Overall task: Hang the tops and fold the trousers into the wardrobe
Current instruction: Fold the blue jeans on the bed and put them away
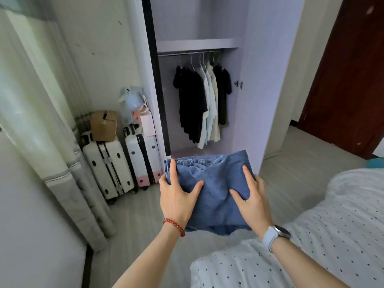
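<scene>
Folded jeans (209,190) at frame centre, carried flat. My left hand (178,196) and right hand (250,194) clamp opposite edges, thumbs on top, so the fold holds. Wardrobe (268,80) open ahead, tops (202,104) hung upper centre; floor beneath them looks the likely spot.

Folded trousers (209,183) sit between both hands (176,196) — wardrobe (268,80) behind, suitcases (110,163) left, bed (332,225) right.
</scene>
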